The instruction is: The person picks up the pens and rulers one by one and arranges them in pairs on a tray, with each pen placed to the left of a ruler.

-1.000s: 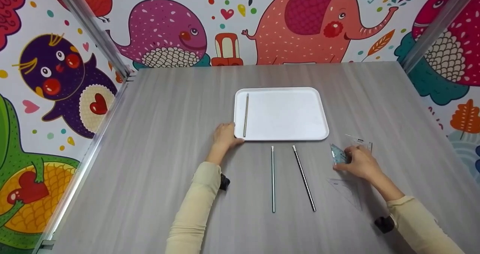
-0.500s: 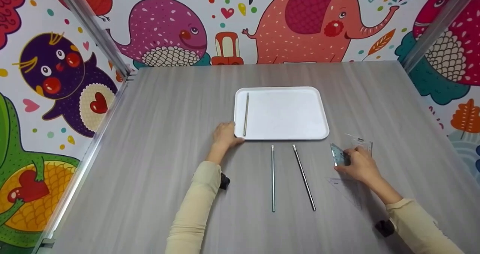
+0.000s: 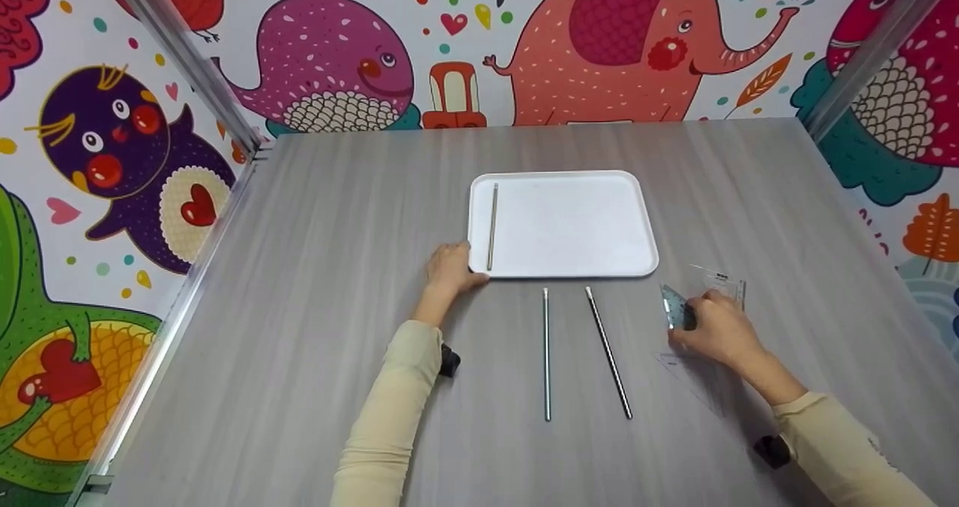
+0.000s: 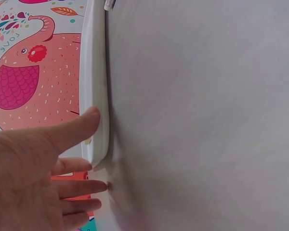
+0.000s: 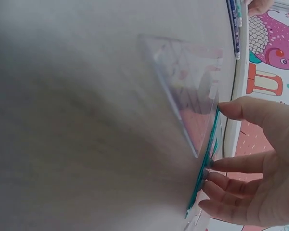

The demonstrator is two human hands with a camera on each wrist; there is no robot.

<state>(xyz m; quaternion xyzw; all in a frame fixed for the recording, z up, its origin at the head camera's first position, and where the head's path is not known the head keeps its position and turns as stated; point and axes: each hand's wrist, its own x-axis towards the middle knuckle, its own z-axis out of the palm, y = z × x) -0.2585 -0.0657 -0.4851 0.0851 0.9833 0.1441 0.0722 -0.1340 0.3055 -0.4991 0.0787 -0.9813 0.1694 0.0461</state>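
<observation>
My left hand (image 3: 449,269) holds the near left corner of the white tray (image 3: 569,226). In the left wrist view its thumb lies on the tray's front edge and the other fingers sit around the corner. On the right, my right hand (image 3: 721,329) pinches a see-through teal set square (image 3: 676,312) between thumb and fingers, close over the table. The right wrist view shows this set square (image 5: 204,163) edge-on; my palm and fingers hide part of it in the head view. One clear set square (image 3: 730,280) lies beyond that hand, and another clear triangle (image 3: 693,376) lies nearer.
A gold-toned pencil (image 3: 492,226) lies along the tray's left side. In front of the tray are a teal pencil (image 3: 547,357) and a dark patterned pencil (image 3: 609,353), on a grey wood-grain table (image 3: 337,215). Walls with cartoon animals (image 3: 337,65) and metal posts stand around it.
My right hand has shifted very slightly over the teal set square, its thumb a little to the right. The left hand stays at the tray corner.
</observation>
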